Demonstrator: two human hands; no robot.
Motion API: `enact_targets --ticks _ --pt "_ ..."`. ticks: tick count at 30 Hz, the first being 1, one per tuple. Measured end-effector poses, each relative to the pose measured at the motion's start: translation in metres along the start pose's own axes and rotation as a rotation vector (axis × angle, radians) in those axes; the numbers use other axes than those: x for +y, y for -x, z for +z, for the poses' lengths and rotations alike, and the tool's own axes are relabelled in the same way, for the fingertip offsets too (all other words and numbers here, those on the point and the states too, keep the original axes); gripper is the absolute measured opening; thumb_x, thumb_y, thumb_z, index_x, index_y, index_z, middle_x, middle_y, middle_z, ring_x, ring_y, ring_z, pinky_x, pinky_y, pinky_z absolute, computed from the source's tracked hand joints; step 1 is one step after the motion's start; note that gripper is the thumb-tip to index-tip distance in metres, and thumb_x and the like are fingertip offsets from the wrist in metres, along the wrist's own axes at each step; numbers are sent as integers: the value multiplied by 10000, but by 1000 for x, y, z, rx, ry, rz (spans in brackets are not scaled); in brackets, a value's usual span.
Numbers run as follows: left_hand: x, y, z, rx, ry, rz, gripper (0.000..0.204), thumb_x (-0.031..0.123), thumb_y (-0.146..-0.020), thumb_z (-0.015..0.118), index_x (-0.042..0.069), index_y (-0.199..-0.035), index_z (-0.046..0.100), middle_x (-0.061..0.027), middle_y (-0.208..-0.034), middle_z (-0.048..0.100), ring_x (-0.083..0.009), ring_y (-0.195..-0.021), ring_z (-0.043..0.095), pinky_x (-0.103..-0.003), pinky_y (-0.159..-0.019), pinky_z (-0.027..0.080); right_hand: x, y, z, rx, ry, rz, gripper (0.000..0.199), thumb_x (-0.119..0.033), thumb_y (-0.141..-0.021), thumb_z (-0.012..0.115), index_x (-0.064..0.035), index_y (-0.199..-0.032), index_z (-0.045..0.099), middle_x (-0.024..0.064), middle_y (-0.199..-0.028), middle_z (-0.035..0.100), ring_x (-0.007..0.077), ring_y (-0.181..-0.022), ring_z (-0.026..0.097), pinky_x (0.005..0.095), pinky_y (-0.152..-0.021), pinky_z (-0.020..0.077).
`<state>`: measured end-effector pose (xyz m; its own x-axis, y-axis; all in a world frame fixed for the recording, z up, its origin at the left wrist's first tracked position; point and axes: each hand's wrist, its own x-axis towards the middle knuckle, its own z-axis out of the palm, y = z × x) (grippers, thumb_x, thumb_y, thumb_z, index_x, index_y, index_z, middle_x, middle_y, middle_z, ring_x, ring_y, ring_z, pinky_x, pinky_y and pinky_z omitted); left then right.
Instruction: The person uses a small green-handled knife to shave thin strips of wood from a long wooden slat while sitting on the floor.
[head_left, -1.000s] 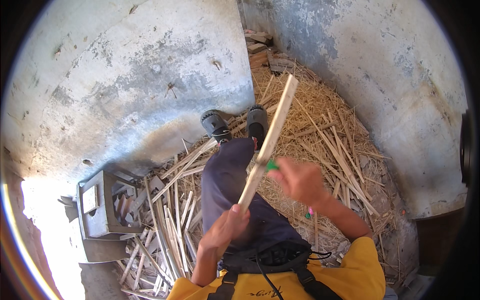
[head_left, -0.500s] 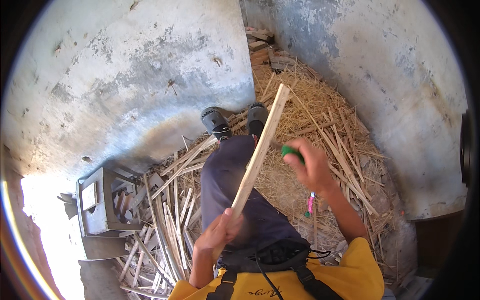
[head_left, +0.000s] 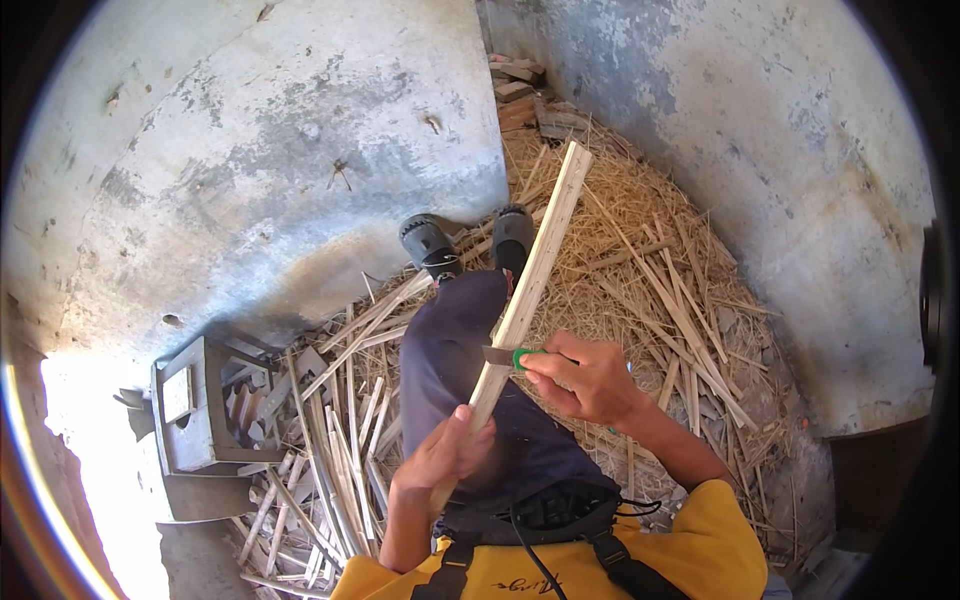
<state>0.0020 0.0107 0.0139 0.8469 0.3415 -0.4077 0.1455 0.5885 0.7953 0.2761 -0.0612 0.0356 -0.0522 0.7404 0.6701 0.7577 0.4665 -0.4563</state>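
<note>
My left hand (head_left: 447,450) is closed round the lower part of a long pale wooden stick (head_left: 545,250), which slants up and away over my legs. In my right hand (head_left: 585,380) is a knife with a green handle (head_left: 528,358); the fingers wrap the handle. Its short dark blade (head_left: 497,356) lies across the stick, a little above my left hand, touching the wood. The stick's lower end is hidden behind my left hand and wrist.
Straw and shavings (head_left: 640,210) cover the floor ahead and to the right. Loose wooden strips (head_left: 345,450) lie in a heap at left, beside a grey box-like frame (head_left: 215,410). Worn plaster walls (head_left: 250,150) stand close ahead and at right. My shoes (head_left: 428,243) rest by the wall corner.
My right hand has brought the knife down and left along the stick, toward my left hand. The stick's far end has shifted slightly up and right.
</note>
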Motion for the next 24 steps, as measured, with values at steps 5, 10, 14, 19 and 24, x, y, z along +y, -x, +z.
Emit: enact_targets --ticks 5,10,14,19,24 --pt "3 -1 2 -5 -4 -8 623 659 -1156 326 87 -1015 529 68 -700 380 -68 -530 302 -261 -481 269 -3 -1 -4 -23 108 -17 258 -165 -940 808 -201 -1191 766 13 -856 618 164 -595 646 329 -489 494" --pt "-1 -2 1 -19 15 -50 622 666 -1153 314 92 -1024 515 67 -696 368 -70 -526 301 -262 -478 258 -2 -1 -5 -23 185 -23 202 -201 -934 824 -208 -1127 766 4 -846 602 149 -567 627 322 -467 479" --pt "4 -3 12 -33 7 -34 664 742 -1116 311 111 -969 453 77 -649 305 -40 -495 227 -231 -449 210 -3 -1 -5 13 194 -32 163 -232 -929 830 -192 -1074 770 7 -827 608 148 -551 617 329 -454 475" --pt "8 1 18 -21 24 -44 653 733 -1121 311 115 -959 443 82 -644 301 -34 -492 216 -229 -447 206 -4 -4 -8 37 243 -60 137 -239 -922 831 -176 -1034 786 6 -817 628 154 -537 608 335 -442 471" --pt "3 1 17 -8 17 -30 663 752 -1110 318 119 -954 440 82 -646 310 -35 -494 223 -225 -450 208 1 -6 -5 73 238 -56 95 -230 -938 820 -170 -999 777 23 -743 605 164 -537 602 323 -436 465"
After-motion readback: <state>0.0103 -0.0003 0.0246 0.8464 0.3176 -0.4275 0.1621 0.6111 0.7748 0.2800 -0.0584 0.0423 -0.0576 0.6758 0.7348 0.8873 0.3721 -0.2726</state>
